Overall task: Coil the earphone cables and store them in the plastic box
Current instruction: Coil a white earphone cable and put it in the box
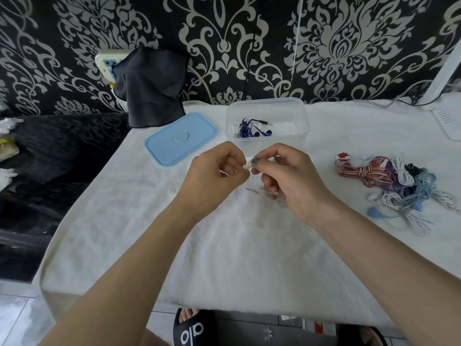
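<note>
Both hands met over the middle of the white towel (224,245). Left hand (214,171) and right hand (287,176) each had fingers curled, pinching a small white earphone set (248,166) between them; its plug end (249,189) trailed on the towel just below the right hand. Coil not visibly formed; most of this cable was hidden by the fingers.

Plastic box (267,108) stood open at 12 o'clock from the hands, near them. Inside: a coiled blue earphone (249,128) and what looked like a white one beside it at its 9 o'clock. Blue lid (180,138) lay flat on the towel at the box's 8 o'clock, apart from it.

At 3 o'clock from the hands, well apart, sat a heap of earphones (389,181): red-and-white, purple, white, pale blue, tangled together.

Judgement: early stage. About two sets stored, one in hand, most of the heap untouched, lid not yet fitted.
</note>
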The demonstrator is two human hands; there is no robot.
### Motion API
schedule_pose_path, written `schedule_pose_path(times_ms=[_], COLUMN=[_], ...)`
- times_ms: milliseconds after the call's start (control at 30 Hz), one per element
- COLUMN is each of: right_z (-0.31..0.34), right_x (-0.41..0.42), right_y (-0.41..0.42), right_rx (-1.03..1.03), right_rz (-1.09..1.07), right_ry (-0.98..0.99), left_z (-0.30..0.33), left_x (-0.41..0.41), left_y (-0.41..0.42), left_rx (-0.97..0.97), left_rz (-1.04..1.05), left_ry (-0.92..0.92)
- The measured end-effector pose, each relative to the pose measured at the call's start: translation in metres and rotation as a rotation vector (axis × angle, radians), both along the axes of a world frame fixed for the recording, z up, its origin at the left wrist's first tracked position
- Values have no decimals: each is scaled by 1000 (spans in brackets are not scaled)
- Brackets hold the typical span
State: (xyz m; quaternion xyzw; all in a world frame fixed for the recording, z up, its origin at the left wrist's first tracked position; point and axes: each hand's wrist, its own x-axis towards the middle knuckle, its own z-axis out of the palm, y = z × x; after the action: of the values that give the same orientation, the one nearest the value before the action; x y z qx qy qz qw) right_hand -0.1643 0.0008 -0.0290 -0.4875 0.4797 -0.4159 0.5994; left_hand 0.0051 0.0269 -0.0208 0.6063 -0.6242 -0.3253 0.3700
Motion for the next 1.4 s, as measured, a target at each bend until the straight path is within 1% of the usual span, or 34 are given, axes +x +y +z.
schedule_pose_path(times_ms=[100, 200, 467, 667, 900, 1100, 1267, 1400], right_z=[0, 1, 6, 8, 9, 9, 11, 10], right_x=[0, -2, -3, -7, -11, -11, -13, -12], right_y=[0, -1, -7, -9, -10, -10, -10, -9], right_rx=[-8, 44, 303, 452, 570, 561, 563, 604], right_rz=[1, 1, 72, 151, 253, 288, 319, 344], right_ry=[10, -15, -243, -400, -530, -546, -517, -533], left_z=[2, 2, 1, 8, 10, 12, 14, 14], left_x=[0, 2, 6, 7, 6, 7, 7, 9], left_y=[2, 2, 2, 4, 6, 6, 7, 6], left_rx=[-13, -26, -100, -159, -102, -62, -24, 81], left_rz=[-19, -33, -65, -121, -178, -191, -239, -270], left_ry=[18, 13, -18, -56, 84, 181, 244, 338])
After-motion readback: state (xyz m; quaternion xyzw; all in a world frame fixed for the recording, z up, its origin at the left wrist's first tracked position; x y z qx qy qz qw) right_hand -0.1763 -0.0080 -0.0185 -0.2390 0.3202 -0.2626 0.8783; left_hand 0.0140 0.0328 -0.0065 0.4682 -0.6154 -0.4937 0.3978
